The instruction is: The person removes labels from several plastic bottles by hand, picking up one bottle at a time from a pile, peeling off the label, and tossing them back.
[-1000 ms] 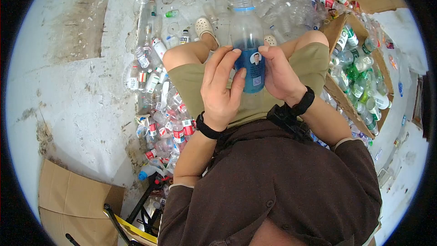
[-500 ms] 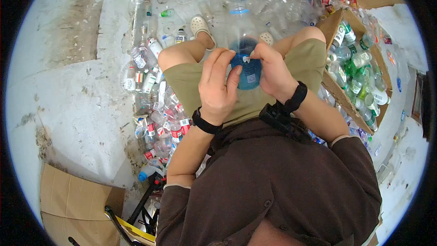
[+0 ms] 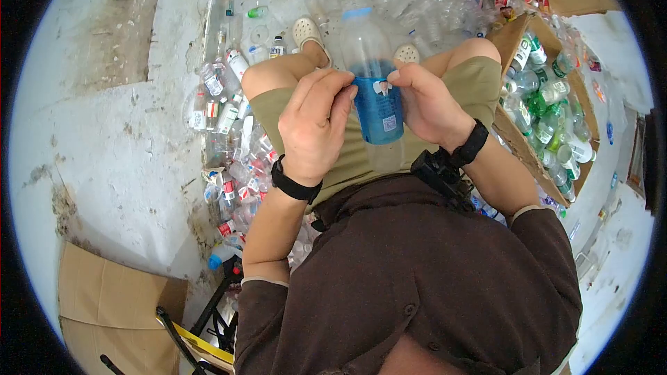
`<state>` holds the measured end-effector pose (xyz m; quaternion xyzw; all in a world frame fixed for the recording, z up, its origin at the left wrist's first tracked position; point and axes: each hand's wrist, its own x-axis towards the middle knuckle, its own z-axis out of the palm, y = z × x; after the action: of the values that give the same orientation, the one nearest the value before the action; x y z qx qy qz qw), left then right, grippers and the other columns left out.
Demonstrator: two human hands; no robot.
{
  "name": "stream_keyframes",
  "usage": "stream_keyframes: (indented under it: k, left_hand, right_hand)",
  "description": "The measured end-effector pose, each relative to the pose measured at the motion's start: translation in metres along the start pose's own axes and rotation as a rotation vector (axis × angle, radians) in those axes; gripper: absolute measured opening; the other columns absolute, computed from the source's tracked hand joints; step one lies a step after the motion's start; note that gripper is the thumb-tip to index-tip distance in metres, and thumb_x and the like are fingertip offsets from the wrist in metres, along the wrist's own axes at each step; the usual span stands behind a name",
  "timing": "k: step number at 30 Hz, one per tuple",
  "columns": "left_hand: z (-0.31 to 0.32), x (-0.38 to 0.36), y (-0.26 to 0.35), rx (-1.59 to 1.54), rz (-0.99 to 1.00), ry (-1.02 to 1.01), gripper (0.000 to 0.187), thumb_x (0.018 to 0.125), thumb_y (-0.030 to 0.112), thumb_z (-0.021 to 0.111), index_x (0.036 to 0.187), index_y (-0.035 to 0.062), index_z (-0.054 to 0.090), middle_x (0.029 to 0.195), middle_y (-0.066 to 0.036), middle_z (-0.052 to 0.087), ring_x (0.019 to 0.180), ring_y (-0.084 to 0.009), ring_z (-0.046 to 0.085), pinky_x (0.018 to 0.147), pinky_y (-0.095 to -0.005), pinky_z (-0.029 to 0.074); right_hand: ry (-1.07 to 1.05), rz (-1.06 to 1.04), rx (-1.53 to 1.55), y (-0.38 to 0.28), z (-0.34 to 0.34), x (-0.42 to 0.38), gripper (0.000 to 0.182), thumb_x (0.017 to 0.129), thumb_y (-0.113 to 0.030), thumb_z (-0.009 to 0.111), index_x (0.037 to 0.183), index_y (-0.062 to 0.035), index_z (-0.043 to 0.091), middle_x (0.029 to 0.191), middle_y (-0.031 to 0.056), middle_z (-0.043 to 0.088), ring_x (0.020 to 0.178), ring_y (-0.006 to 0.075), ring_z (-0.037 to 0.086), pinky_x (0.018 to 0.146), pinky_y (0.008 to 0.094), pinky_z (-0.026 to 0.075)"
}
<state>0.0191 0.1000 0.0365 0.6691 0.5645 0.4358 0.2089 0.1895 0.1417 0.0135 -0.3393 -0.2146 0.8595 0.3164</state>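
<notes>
A clear plastic bottle (image 3: 367, 42) with a light-blue cap (image 3: 356, 12) stands out in front of my lap, cap pointing away from me. Around its lower body is a blue label (image 3: 379, 107) with a small picture and a square code on it. My left hand (image 3: 316, 111) pinches the label's upper left edge between thumb and fingertips. On the other side, my right hand (image 3: 434, 104) grips the upper right edge with thumb and bent fingers. The bottle's base shows below the label, over my shorts.
To the right, a cardboard box (image 3: 511, 132) holds many green and clear bottles. Loose bottles (image 3: 226, 114) lie in a heap on the left, and clear ones (image 3: 417, 0) beyond my feet. A flattened cardboard piece (image 3: 114, 298) lies at lower left beside a black and yellow frame.
My hands have moved apart, the left one leftward and the right one slightly right. The label is more stretched out between them and more of its surface shows.
</notes>
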Motion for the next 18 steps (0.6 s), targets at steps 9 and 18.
stream_keyframes:
  k: [9,18]
  left_hand:
    - [-0.007,0.007,0.001,0.098,0.112,-0.083,0.015,0.076,-0.002,0.066,0.089,0.0019,0.061,0.086,-0.012,0.062,0.074,-0.0247,0.061,0.067,-0.0302,0.049]
    - [-0.008,0.007,-0.007,0.029,0.233,-0.347,0.018,0.075,-0.004,0.06,0.091,0.0027,0.056,0.087,-0.014,0.058,0.077,-0.0294,0.057,0.068,-0.0333,0.047]
  right_hand:
    - [-0.076,-0.082,-0.28,-0.001,0.008,-0.008,0.054,0.078,-0.018,0.063,0.123,0.001,0.039,0.103,0.0079,0.054,0.093,0.0143,0.053,0.081,0.0272,0.044]
    - [0.04,0.155,-0.017,-0.001,-0.008,-0.002,0.044,0.084,-0.019,0.057,0.122,-0.0008,0.043,0.107,0.0075,0.058,0.095,0.0154,0.058,0.084,0.0296,0.047]
